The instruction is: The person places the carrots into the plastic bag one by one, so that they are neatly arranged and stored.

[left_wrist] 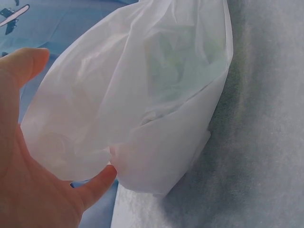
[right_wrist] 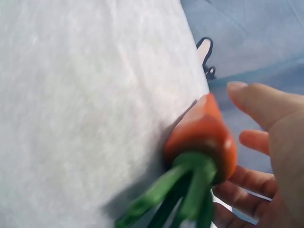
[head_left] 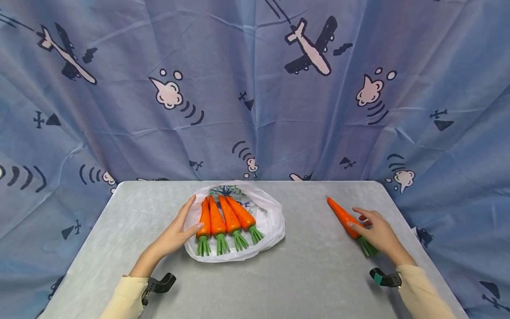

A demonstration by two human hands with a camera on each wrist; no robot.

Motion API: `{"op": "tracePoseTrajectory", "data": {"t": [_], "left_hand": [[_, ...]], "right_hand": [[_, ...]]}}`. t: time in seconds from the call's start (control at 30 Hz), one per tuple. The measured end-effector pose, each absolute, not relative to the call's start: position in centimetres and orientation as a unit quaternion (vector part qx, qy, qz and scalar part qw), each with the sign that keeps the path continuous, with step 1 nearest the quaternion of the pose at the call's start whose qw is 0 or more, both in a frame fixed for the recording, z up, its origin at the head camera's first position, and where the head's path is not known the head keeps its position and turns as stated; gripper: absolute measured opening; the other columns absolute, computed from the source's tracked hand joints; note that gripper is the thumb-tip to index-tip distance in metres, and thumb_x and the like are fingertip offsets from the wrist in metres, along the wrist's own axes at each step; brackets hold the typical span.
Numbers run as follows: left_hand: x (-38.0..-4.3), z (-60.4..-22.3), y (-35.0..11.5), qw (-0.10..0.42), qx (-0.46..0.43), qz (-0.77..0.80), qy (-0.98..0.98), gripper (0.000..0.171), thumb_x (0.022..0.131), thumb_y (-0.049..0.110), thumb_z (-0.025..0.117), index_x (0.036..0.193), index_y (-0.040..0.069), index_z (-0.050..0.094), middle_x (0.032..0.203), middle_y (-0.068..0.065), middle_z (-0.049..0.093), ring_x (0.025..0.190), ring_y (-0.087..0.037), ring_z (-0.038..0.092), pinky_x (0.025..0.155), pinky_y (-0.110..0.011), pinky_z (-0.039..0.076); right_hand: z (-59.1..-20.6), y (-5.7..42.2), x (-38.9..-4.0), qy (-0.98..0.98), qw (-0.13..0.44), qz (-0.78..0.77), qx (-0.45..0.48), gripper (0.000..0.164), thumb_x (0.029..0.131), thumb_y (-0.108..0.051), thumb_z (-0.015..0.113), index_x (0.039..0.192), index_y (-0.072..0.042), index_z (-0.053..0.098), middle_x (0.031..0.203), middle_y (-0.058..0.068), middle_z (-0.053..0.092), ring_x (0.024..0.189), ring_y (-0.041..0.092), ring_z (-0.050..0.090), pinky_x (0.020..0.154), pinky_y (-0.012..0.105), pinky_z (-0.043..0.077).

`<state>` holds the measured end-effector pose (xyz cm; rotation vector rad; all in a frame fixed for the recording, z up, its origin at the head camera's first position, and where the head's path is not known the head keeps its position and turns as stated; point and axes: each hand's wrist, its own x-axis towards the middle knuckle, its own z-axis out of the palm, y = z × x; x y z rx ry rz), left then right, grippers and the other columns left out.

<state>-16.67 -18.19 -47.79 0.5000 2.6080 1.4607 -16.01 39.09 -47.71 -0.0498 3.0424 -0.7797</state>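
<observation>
A white plastic bag [head_left: 275, 223] lies spread on the left-centre of the table, with several orange carrots [head_left: 229, 214] side by side in its opening, green stubs toward me. My left hand [head_left: 174, 235] is at the bag's left side, thumb and fingers spread; in the left wrist view a fingertip meets the bag's white film [left_wrist: 156, 156]. On the right lies a single carrot [head_left: 341, 213], slanted, its thin tip pointing away. Around its thick end is my right hand [head_left: 378, 232], fingers loosely bent. The right wrist view shows the thumb [right_wrist: 254, 99] apart from this carrot [right_wrist: 202, 135].
The table [head_left: 307, 283] has a pale grey cover and rounded far corners. Directly behind it hangs a blue curtain [head_left: 255, 88] printed with planes and clouds. Dark straps with camera mounts [head_left: 161, 283] sit at both wrists, below beige sleeves [head_left: 127, 297].
</observation>
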Motion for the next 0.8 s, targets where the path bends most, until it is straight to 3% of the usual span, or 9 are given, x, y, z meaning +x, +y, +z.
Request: {"op": "tracePoseTrajectory", "data": {"t": [0.27,0.43,0.8], "left_hand": [[-16.8,-48.0,-18.1,0.056,0.167,0.479,0.860,0.085,0.098,0.032,0.061,0.161,0.026,0.003,0.168,-0.017,0.003,0.153,-0.045,0.008,0.117,-0.071,0.014],[-16.8,-48.0,-18.1,0.053,0.168,0.478,0.861,0.085,0.098,0.032,0.061,0.161,0.026,0.003,0.168,-0.017,0.004,0.153,-0.045,0.009,0.118,-0.071,0.014],[-16.8,-47.9,-18.1,0.050,0.168,0.480,0.859,0.086,0.098,0.031,0.061,0.161,0.025,0.003,0.167,-0.018,0.005,0.152,-0.046,0.010,0.118,-0.070,0.014]], "right_hand": [[-49.3,40.1,-16.0,0.966,0.055,-0.251,-0.008,0.079,0.091,-0.052,0.065,0.149,-0.005,0.042,0.129,0.031,0.055,0.105,0.039,0.059,0.084,0.057,0.053],[-49.3,40.2,-16.1,0.966,0.054,-0.251,-0.005,0.078,0.090,-0.053,0.066,0.147,-0.004,0.044,0.135,0.032,0.054,0.102,0.034,0.060,0.085,0.055,0.053],[-49.0,39.7,-16.2,0.969,0.047,-0.241,-0.009,0.073,0.090,-0.050,0.067,0.143,-0.002,0.050,0.131,0.031,0.058,0.098,0.031,0.062,0.084,0.053,0.054]]}}
